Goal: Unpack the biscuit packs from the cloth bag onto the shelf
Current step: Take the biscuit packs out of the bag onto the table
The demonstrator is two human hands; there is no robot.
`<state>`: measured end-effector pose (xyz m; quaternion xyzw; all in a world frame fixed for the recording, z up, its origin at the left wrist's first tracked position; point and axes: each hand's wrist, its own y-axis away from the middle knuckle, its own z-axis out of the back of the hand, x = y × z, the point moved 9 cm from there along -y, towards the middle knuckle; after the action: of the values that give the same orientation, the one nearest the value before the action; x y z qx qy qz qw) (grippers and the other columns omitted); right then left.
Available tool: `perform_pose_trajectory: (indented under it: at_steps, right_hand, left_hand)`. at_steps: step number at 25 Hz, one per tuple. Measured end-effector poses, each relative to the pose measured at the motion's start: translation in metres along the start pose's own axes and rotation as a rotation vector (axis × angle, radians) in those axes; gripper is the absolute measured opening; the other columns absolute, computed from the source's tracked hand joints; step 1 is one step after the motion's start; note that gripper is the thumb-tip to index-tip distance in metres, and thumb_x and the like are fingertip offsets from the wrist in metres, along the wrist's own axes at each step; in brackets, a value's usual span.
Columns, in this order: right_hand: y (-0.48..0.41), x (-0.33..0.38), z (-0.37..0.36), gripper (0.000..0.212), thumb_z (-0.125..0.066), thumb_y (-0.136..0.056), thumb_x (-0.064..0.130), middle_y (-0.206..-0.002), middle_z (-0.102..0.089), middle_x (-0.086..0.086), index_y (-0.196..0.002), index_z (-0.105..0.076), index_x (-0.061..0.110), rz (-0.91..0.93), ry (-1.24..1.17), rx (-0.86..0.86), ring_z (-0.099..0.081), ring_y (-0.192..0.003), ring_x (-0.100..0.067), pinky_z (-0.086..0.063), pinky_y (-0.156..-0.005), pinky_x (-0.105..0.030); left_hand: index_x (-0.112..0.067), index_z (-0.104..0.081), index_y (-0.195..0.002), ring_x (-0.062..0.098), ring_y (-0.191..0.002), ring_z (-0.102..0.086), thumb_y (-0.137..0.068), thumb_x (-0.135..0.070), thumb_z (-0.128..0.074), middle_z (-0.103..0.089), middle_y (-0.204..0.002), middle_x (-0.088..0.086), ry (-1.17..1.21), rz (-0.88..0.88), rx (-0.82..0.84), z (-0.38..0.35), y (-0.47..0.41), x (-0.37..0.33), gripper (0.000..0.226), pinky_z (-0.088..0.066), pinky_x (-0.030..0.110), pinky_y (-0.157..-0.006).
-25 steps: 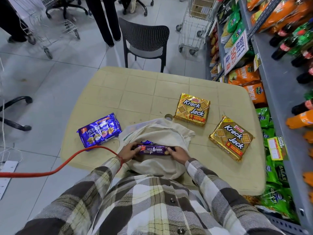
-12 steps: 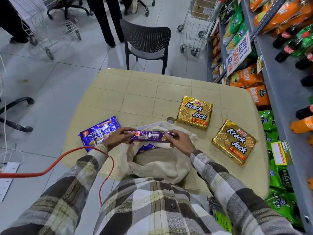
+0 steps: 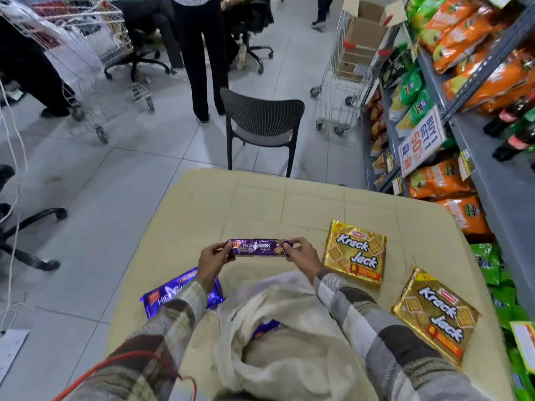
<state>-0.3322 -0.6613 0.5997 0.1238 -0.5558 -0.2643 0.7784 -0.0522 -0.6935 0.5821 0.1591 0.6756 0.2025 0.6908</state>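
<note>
Here my left hand (image 3: pixel 212 260) and right hand (image 3: pixel 301 256) each pinch one end of a purple Hide & Seek pack (image 3: pixel 258 247), level above the cloth bag (image 3: pixel 289 328).

The cloth bag (image 3: pixel 289 357) sits at the desk's (image 3: pixel 260 204) near edge, with one pack (image 3: pixel 267 328) inside it. Left of the bag lies the wide Hide & Seek pack (image 3: pixel 162 298). To the right lie the far Krack Jack pack (image 3: pixel 354 253) and the near Krack Jack pack (image 3: pixel 434 314). Beyond the bag, the left hand (image 3: pixel 212 263) and right hand (image 3: pixel 302 254) hold the slim Hide & Seek pack (image 3: pixel 257 248) by its ends. The chair (image 3: pixel 260 123) stands behind the desk and the shelf (image 3: pixel 492 198) runs along its right.
</note>
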Motion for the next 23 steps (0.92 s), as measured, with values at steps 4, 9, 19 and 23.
perform_pose_trajectory:
  at_steps: [4, 9, 19, 23]
  right_hand:
    - [-0.055, -0.002, -0.019, 0.021, -0.064, -0.094, 0.016, -0.108, -0.071, -0.015, -0.114, -0.063, 0.009, -0.048, -0.036, -0.045, -0.073, -0.089, -0.026, -0.057, -0.069, -0.023]
    - [-0.087, -0.009, -0.043, 0.033, -0.058, -0.093, 0.007, -0.111, -0.071, -0.011, -0.126, -0.063, 0.008, -0.082, 0.027, -0.009, -0.07, -0.092, -0.022, -0.052, -0.067, -0.019]
    - [-0.085, -0.025, -0.062, 0.036, -0.051, -0.095, 0.008, -0.092, -0.067, -0.006, -0.128, -0.063, 0.009, -0.131, 0.153, 0.087, -0.062, -0.082, -0.021, -0.054, -0.068, -0.033]
    - [-0.043, -0.031, -0.048, 0.061, -0.057, -0.096, 0.022, -0.138, -0.047, -0.012, -0.152, -0.034, 0.015, -0.07, 0.135, 0.015, -0.053, -0.122, -0.027, -0.049, -0.103, -0.043]
  left_hand:
    - [0.012, -0.062, -0.117, 0.008, -0.058, -0.068, -0.096, -0.009, -0.06, -0.067, -0.095, 0.017, -0.1, -0.006, -0.004, -0.001, -0.058, 0.013, 0.03, -0.059, 0.018, -0.066]
    - [0.001, -0.07, -0.112, 0.02, -0.081, -0.068, -0.094, -0.022, -0.063, -0.072, -0.091, 0.007, -0.228, 0.02, -0.015, 0.004, -0.09, 0.028, 0.03, -0.057, 0.029, -0.082]
    - [-0.006, -0.068, -0.117, 0.033, -0.091, -0.071, -0.091, -0.034, -0.06, -0.073, -0.105, 0.02, -0.425, 0.066, -0.018, 0.014, -0.096, 0.042, 0.04, -0.059, 0.045, -0.083]
    - [0.0, -0.033, -0.145, 0.029, -0.108, -0.051, -0.095, -0.03, -0.061, -0.037, -0.137, 0.024, -0.477, 0.031, -0.24, 0.012, -0.042, 0.022, 0.065, -0.045, 0.037, -0.099]
